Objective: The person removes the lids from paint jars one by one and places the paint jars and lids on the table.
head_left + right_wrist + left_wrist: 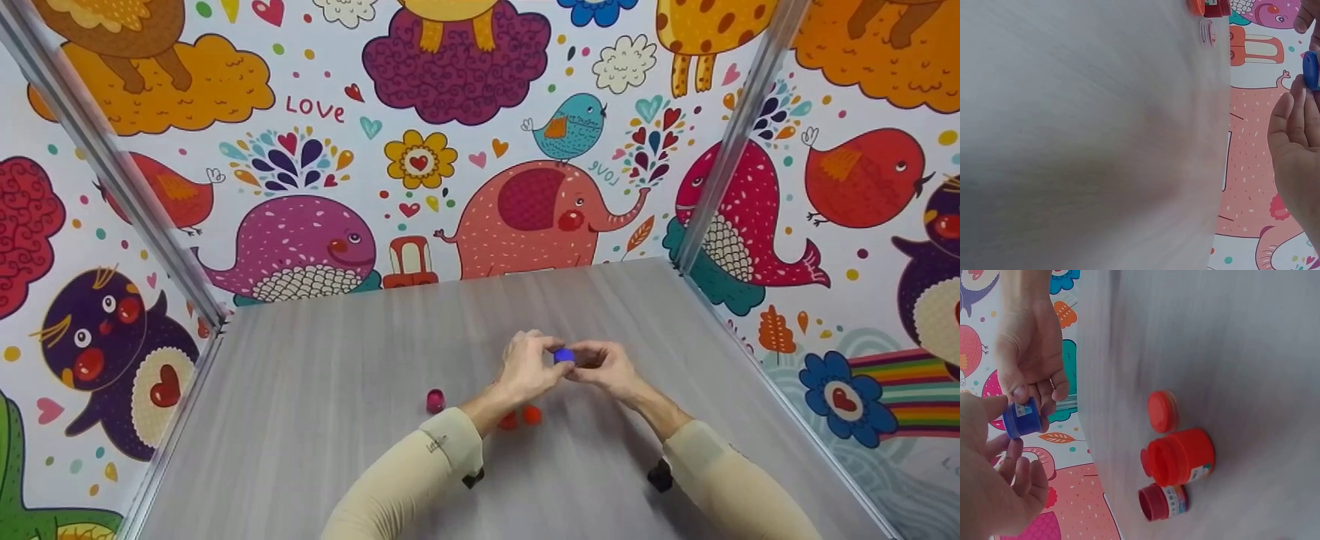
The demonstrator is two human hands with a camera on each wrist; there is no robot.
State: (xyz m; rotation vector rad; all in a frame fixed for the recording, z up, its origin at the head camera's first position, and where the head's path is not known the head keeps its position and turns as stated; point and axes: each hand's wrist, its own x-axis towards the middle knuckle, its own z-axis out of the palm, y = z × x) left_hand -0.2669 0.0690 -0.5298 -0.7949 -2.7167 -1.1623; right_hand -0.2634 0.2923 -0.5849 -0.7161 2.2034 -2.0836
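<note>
Both hands meet over the far right half of the table at a small blue jar (564, 356). Around one end of it, the thumb and fingers of my left hand (529, 364) take a pinch. My right hand (611, 367) pinches the other end, as the left wrist view shows, with its thumb on the jar's side and fingers behind. A pale label is visible on the blue jar (1023, 417). In the right wrist view only its blue end (1311, 70) shows at the edge of the picture.
Below the hands stand an open orange-red jar (1190, 455) and a dark red jar (1168, 502). An orange lid (1161, 410) lies beside them. In the head view the left forearm partly covers this group. Printed walls and metal posts border the table (322, 450).
</note>
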